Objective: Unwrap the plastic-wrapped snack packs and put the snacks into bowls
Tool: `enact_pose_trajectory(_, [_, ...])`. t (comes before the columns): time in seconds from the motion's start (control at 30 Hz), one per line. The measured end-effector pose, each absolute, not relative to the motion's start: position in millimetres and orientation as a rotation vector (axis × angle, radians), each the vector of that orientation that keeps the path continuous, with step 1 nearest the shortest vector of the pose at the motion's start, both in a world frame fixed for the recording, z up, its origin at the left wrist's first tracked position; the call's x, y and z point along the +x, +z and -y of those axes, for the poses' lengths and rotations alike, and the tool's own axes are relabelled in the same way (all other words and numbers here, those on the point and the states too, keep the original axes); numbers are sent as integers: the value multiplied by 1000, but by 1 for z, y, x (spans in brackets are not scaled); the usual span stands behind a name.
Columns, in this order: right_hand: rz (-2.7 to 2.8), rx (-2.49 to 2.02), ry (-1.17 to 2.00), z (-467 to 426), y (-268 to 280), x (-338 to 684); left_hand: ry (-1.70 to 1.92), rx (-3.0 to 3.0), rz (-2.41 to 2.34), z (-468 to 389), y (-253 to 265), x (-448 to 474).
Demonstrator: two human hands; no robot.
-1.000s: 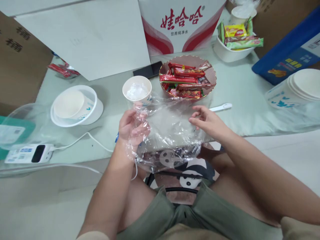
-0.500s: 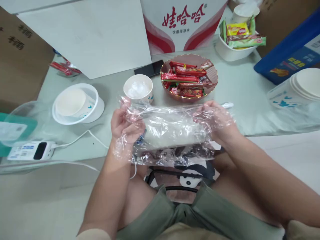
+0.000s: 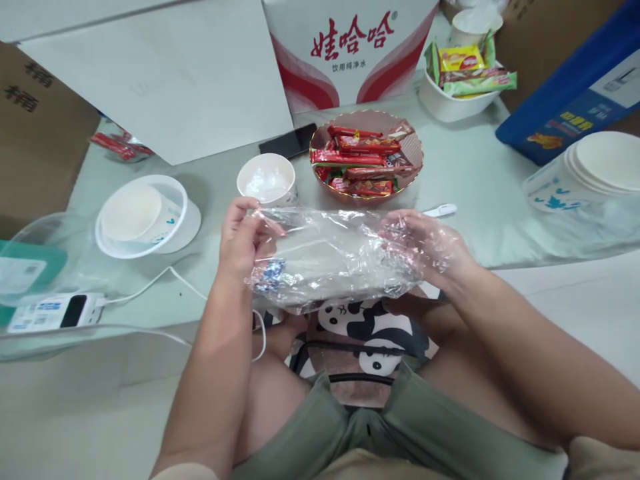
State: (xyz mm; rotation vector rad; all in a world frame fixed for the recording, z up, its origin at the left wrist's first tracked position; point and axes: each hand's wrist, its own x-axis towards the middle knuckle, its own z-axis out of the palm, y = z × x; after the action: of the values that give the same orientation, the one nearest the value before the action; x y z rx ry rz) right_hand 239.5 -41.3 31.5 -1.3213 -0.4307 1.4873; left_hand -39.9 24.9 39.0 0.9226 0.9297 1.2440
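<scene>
Loosely, a clear plastic film hangs between both hands at the table edge. The left hand pinches it with curled fingers; the right hand is half curled under it, its grip unclear. So thin a film could tear or cling if tugged. Just beyond, a careless swing might tip the paper cup, then the snack bowl.

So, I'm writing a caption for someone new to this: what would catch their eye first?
Probably the shiny, crinkled clear plastic in the middle, spread between the left hand and the right hand, which it partly covers. Just beyond it, the wavy-rimmed bowl of red-wrapped snacks stands out on the pale tablecloth, with the white carton's bold red lettering behind.
</scene>
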Motion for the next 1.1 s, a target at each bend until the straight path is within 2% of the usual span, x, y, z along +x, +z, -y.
enact_pose_trajectory(0.13, [539,-1368,1226,36,28,246,1132,1019,-1078,-27,32,-36])
enact_pose_trajectory(0.3, [882,-1489,949,34,23,257,1170,1042,-1059,-28,33,-42])
enact_pose_trajectory(0.6, [754,-1274,1128,31,34,279,1161,1084,-963,-29,28,-50])
enact_pose_trajectory(0.87, [810,-1318,1157,33,32,268,780,1025,-833,-27,27,-50])
enact_pose_trajectory(1.1, [707,-1335,1184,28,25,273,801,1109,-1048,-25,33,-53])
